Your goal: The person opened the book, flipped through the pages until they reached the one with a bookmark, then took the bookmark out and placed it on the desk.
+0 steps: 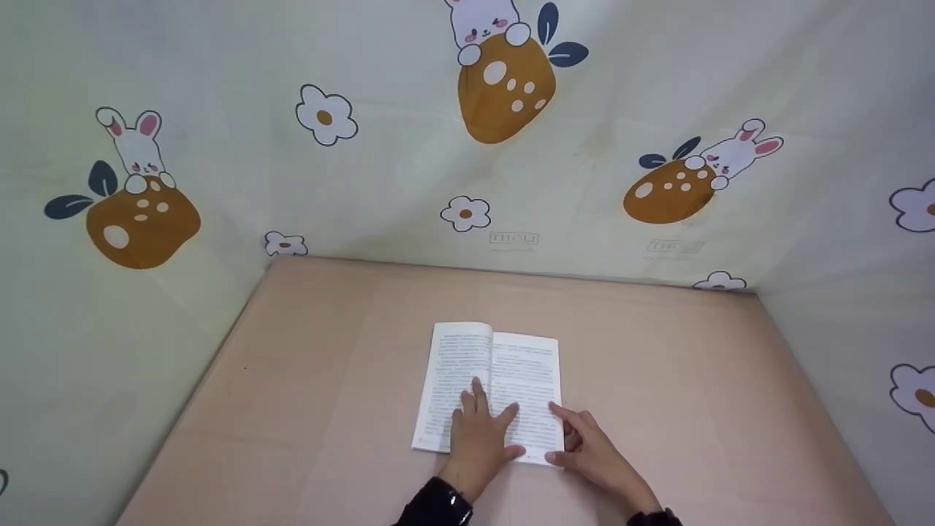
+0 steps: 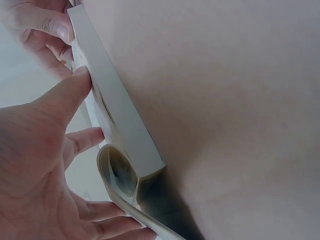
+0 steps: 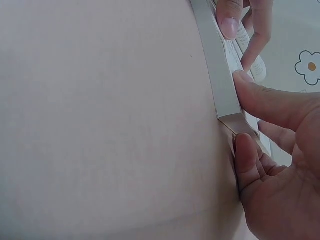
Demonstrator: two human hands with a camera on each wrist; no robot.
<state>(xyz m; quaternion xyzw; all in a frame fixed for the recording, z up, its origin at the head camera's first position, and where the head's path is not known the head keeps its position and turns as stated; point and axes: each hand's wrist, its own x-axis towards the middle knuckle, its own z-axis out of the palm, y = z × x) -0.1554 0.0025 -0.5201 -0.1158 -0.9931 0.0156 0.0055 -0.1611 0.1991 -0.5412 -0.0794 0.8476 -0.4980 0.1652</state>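
Observation:
An open book (image 1: 526, 372) with printed pages lies on the table, its left-hand leaves bowing up near the spine. My left hand (image 1: 478, 438) rests across the middle, fingers spread over both pages and thumb on the lower right page. At the right edge, my right hand (image 1: 595, 453) holds the book, thumb on the lower corner, index fingertip at the page edge, other fingers curled beside it. In the left wrist view the book's thick bottom edge (image 2: 117, 95) faces the camera, near the left hand (image 2: 45, 150). The right wrist view shows the right thumb pressing the pages (image 3: 234, 60).
The pinkish-tan table (image 1: 329, 351) spreads around the book on all sides. Pale cloth walls (image 1: 394, 183) printed with rabbits, orange fruit and flowers rise at the back, left and right. Dark sleeves (image 1: 438, 504) cover the wrists.

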